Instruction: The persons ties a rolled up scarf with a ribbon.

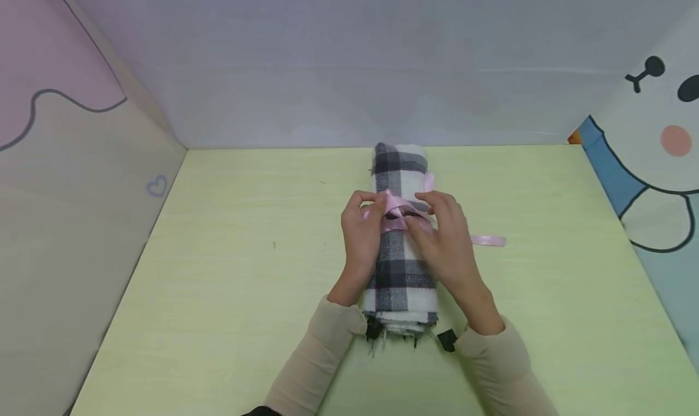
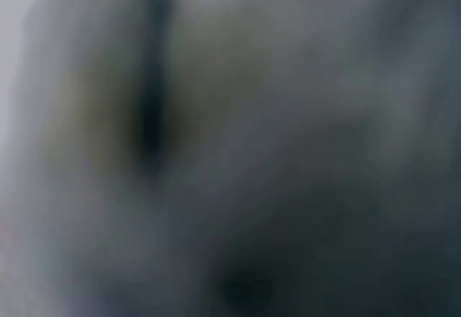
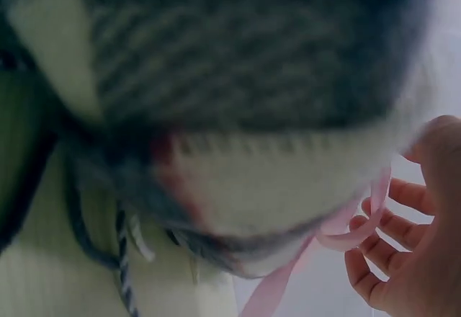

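A rolled plaid scarf (image 1: 392, 276), in grey, white and black with a fringed near end, lies lengthwise on the table. Round its middle runs a pink satin ribbon (image 1: 394, 224), with a loop standing up on top. From the left side, my left hand (image 1: 361, 240) pinches the ribbon between thumb and forefinger. My right hand (image 1: 450, 246) pinches it from the other side, thumb low over the scarf. In the right wrist view, pink ribbon (image 3: 353, 238) curls past the curved fingers (image 3: 392, 223). The left wrist view is only a dark blur.
The pale yellow-green table (image 1: 218, 282) spreads on both sides. A loose ribbon end (image 1: 488, 241) lies right of the right hand. Behind stands a plain pale wall (image 1: 349, 64), and printed panels with cartoon shapes flank the table. Dark tabs hang near both cuffs.
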{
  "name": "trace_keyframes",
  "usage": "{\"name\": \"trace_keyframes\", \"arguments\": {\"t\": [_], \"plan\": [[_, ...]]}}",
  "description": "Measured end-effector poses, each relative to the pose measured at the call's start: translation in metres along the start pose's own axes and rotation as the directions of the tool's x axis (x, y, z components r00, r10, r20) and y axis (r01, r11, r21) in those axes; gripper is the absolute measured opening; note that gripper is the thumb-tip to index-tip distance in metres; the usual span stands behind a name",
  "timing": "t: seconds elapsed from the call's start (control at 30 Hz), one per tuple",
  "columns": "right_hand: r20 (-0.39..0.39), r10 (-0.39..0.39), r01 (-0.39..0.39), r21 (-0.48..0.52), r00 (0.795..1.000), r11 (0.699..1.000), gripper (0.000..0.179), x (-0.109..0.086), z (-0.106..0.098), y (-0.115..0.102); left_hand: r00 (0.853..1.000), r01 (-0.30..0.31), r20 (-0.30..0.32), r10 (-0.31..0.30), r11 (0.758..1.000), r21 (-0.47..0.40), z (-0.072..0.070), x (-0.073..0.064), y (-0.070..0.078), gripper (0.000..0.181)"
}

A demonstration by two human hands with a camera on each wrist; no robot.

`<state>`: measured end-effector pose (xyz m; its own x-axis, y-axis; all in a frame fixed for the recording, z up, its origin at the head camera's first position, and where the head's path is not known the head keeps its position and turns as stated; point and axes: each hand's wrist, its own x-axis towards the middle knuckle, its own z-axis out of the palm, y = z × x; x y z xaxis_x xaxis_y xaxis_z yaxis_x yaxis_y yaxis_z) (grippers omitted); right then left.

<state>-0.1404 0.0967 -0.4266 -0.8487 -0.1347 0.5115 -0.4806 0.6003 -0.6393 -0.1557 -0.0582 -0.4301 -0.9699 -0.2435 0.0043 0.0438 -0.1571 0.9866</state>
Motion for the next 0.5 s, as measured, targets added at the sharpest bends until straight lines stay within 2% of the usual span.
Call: {"name": "trace_keyframes", "arguments": {"t": [0.1,0.23,0.33,0.5], "plan": [[-0.011,-0.054,0.054,-0.010,0.999,0.999,0.052,0.000,0.006,-0.003,1.000,0.000,0.016,0.000,0.999,-0.036,0.001,0.001,-0.001,0.023],[-0.021,-0.077,0.077,-0.026,0.997,0.997,0.053,0.000,0.011,-0.006,1.000,-0.002,0.022,0.004,0.997,-0.077,0.001,0.001,-0.001,0.023],[-0.033,-0.075,0.073,-0.048,0.997,0.996,0.044,-0.002,0.014,-0.007,0.999,-0.028,0.019,0.029,0.997,-0.078,0.001,0.001,-0.002,0.023],[-0.084,-0.047,0.042,-0.057,0.995,0.997,0.020,-0.002,0.017,-0.008,0.995,-0.097,0.008,0.097,0.995,-0.011,0.001,0.003,-0.004,0.023]]}}
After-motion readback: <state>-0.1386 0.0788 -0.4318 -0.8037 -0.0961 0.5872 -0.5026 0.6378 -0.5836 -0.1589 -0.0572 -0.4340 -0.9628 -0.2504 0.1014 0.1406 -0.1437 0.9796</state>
